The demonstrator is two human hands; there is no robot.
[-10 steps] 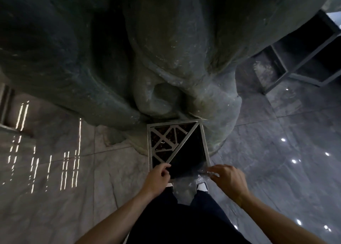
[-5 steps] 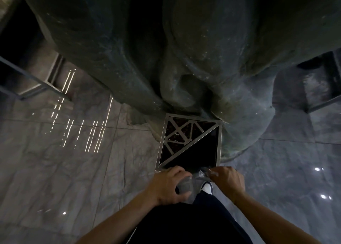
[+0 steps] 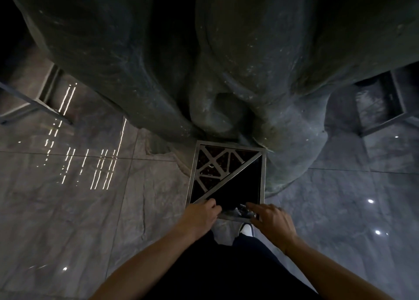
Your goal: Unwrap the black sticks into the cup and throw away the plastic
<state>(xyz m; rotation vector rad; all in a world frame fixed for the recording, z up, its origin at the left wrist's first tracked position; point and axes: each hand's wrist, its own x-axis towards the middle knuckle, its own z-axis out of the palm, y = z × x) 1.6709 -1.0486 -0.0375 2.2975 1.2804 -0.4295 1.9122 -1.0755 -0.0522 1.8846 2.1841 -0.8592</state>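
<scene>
A crumpled piece of clear plastic wrap (image 3: 239,210) sits at the near rim of a square metal bin (image 3: 262,175), just over its dark triangular opening. My left hand (image 3: 200,217) has curled fingers pinching the wrap's left end. My right hand (image 3: 273,222) holds the right end between its outstretched forefinger and thumb. The other half of the bin top is a metal lattice (image 3: 212,166) over dark pebbles. No cup or black sticks are in view.
A huge dark sculpted stone mass (image 3: 226,61) rises right behind the bin. Glossy grey marble floor (image 3: 68,209) lies all around. Metal-framed boxes stand at the far left (image 3: 45,100) and far right (image 3: 383,109). My white shoe (image 3: 246,229) shows below the bin.
My view has swung right, bringing the bin nearer to centre. Both hands have moved forward with the plastic, from in front of the bin onto its near rim.
</scene>
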